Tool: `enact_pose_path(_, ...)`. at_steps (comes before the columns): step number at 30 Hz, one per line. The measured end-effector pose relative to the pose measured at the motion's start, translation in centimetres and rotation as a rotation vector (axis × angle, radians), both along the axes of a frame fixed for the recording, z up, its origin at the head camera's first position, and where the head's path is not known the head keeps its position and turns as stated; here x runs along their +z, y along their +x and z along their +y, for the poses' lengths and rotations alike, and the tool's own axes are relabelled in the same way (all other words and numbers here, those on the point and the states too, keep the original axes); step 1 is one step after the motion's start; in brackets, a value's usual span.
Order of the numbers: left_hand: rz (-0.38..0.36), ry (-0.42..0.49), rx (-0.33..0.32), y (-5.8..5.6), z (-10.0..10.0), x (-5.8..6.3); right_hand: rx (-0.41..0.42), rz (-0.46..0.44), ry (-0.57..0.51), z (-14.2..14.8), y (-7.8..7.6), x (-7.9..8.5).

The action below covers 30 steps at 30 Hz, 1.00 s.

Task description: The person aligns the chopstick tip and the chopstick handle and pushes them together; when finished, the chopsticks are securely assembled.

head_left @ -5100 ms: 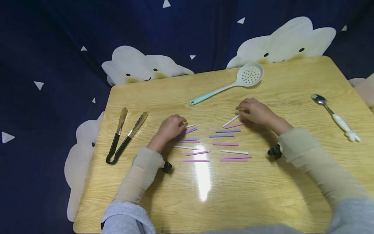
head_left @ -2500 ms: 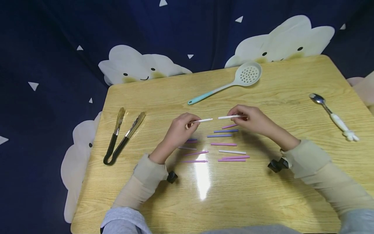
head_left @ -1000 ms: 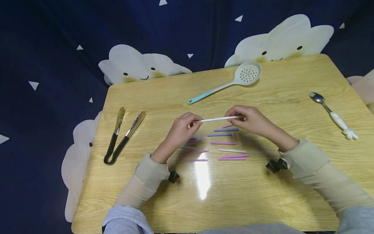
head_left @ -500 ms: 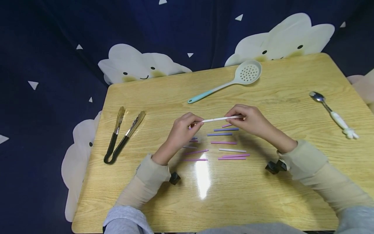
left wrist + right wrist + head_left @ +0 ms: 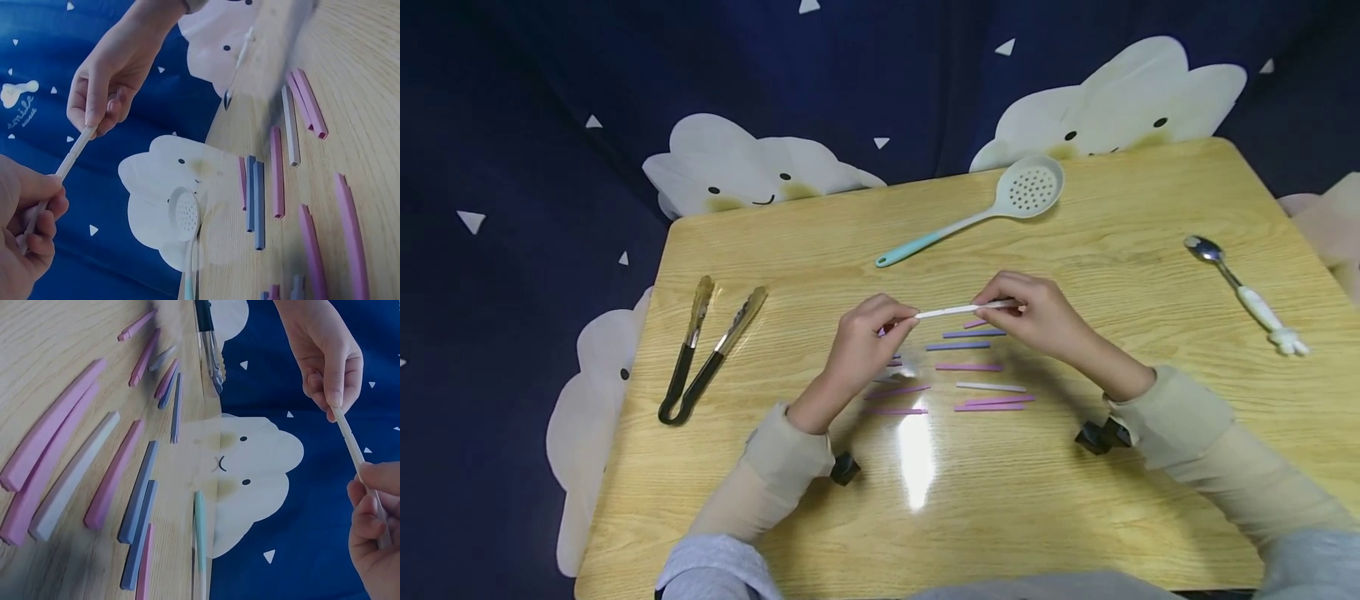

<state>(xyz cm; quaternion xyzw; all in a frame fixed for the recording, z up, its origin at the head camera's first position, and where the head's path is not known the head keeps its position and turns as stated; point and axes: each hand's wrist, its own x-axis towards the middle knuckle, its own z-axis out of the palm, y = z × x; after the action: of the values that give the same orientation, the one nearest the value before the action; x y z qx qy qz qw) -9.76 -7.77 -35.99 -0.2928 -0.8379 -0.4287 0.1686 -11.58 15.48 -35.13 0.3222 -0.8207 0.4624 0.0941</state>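
Over the table (image 5: 1015,508), a white rod (image 5: 947,311) bridges left hand (image 5: 867,340) and right hand (image 5: 1039,315), both pinching it; other rods (image 5: 967,367) lie below.

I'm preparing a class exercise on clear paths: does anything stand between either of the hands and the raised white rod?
Nothing visible does. The left hand and right hand both grip the white rod directly. Blue sticks and pink sticks lie lower, on the table; the skimmer and tongs lie apart from both hands.
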Motion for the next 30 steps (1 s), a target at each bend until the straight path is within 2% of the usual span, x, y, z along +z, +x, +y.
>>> enact_pose_path(9,0.032,0.026,0.009,0.22,-0.08,-0.07,-0.018,0.010,-0.008,-0.48,0.23,-0.02)
enact_pose_path(20,0.049,0.065,0.002,0.11,0.26,-0.13,-0.059,0.033,0.035,-0.63,0.66,0.18)
enact_pose_path(26,0.065,0.068,-0.001,0.14,0.30,-0.24,-0.038,0.075,0.057,-0.61,0.55,0.16)
enact_pose_path(30,0.067,0.060,-0.004,0.19,0.20,-0.32,-0.022,0.067,0.074,-0.60,0.46,0.07)
